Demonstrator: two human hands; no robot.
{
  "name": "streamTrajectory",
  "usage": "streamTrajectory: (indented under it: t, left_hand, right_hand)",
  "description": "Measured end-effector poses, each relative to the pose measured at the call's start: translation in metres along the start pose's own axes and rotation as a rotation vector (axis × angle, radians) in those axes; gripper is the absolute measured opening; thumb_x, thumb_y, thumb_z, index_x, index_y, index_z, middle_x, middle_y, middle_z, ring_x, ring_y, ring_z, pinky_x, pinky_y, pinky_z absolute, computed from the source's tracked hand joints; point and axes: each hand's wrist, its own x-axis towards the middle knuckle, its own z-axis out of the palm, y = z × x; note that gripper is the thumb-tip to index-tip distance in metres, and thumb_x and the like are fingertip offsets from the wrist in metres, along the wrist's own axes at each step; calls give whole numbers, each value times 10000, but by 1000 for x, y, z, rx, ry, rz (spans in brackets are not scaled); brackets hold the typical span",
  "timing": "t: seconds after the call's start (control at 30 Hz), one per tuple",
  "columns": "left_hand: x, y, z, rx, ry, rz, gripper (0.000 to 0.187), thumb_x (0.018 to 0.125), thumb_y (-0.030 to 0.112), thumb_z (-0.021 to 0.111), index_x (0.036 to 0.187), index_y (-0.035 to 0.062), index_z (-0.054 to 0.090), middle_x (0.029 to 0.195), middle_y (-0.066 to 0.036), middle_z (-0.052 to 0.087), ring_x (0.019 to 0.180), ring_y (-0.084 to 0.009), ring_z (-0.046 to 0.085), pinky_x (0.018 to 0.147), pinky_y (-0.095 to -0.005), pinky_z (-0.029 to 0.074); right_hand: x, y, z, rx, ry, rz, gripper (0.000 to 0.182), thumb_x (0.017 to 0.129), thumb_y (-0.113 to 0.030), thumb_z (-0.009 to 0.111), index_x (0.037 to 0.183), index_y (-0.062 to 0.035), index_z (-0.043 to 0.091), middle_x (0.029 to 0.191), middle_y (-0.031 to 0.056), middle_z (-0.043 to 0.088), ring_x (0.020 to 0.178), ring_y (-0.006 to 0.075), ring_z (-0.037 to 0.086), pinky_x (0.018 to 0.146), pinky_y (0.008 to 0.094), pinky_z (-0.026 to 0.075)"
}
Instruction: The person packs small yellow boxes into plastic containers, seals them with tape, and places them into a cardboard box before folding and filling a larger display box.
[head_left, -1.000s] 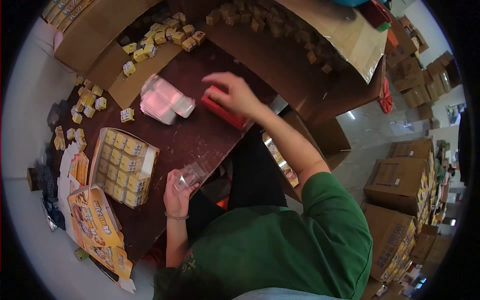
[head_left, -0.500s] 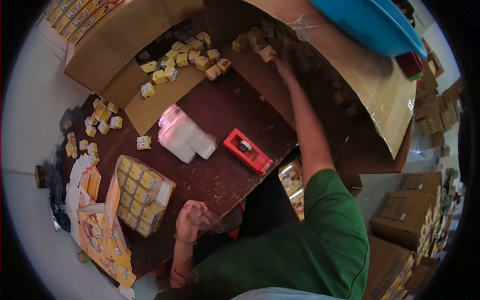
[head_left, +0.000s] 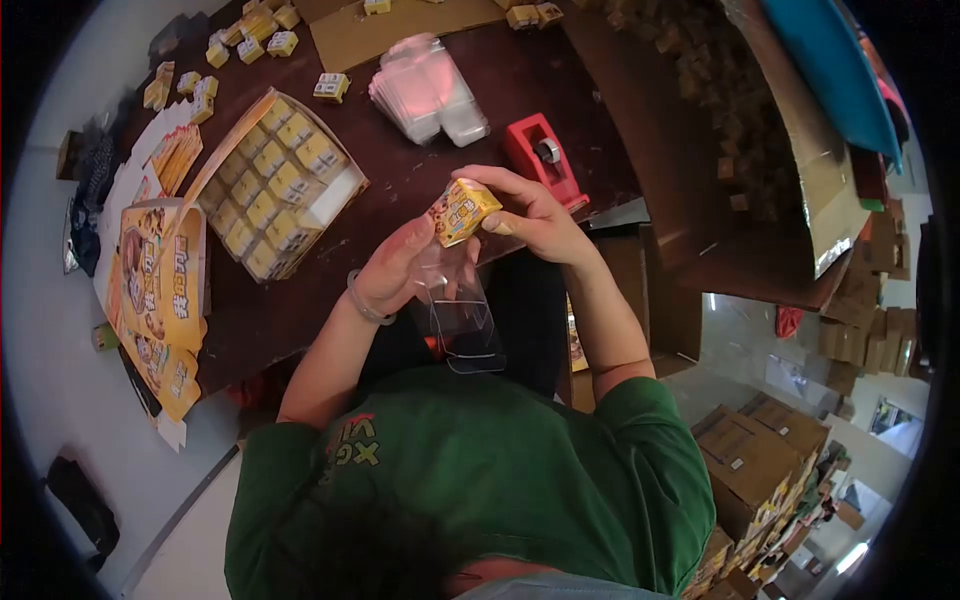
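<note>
The right hand (head_left: 540, 222) pinches a small yellow printed carton (head_left: 466, 212) between thumb and fingers. The carton is blocky with crisp folded edges, its glossy paperboard face covered in brown and yellow artwork and lettering. It is held tilted above the lap, at the top end of a clear plastic box (head_left: 462, 318). The left hand (head_left: 398, 262), a pale band (head_left: 368, 300) round its wrist, has its fingers curled about the upper part of that box, with fingers showing through the thin film, and its thumb side is against the carton's edge. The clear box is long, rectangular and transparent, with shiny creases and a rounded flap at its lower end.

On the dark reddish-brown table (head_left: 384, 182), whose surface is scuffed and flecked, a stack of flattened clear sleeves (head_left: 422, 92) lies fanned, glossy with a pinkish sheen. Just beside the right hand is a red tape dispenser (head_left: 548, 160) of hard plastic, a pale round roll in its frame. To the left, an open display box (head_left: 340, 197) holds small yellow-and-white cartons in rows, near an orange printed cardboard sheet (head_left: 135, 270). A single small block-shaped carton (head_left: 331, 87) lies near the sleeves.
</note>
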Motion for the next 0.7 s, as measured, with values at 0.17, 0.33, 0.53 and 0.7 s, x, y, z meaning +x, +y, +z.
streamTrajectory:
  t: [0.17,0.33,0.53,0.7]
  left_hand:
    - [-19,-1,6,-71,199,-12,565,990,537,445,1335,89,459,1077,-91,639,880,-194,663,646,-294,537]
    - [-33,-10,2,5,184,-115,524,989,536,450,1297,116,495,1095,-84,646,894,-200,661,653,-314,523]
    - [-33,-15,13,-186,274,89,583,978,546,476,1326,78,474,1018,-54,622,906,-188,637,702,-317,532]
    - [-42,-4,-31,-275,493,360,574,978,536,489,1323,78,460,1001,-63,602,890,-213,611,810,-407,532]
  right_hand:
    - [-7,2,36,-744,361,-327,626,823,-136,726,1390,-46,474,1353,145,522,1254,289,496,1047,374,400]
    - [-7,-1,55,-1026,187,-371,744,749,-142,761,1410,-39,436,1338,165,503,1216,366,494,1002,408,430]
    - [-5,-5,42,-943,478,-371,670,802,-59,699,1409,4,421,1346,179,478,1230,297,512,1024,350,414]
    - [-49,-20,51,183,224,-116,699,839,-183,709,1429,45,411,1318,125,580,1208,187,556,1052,340,404]
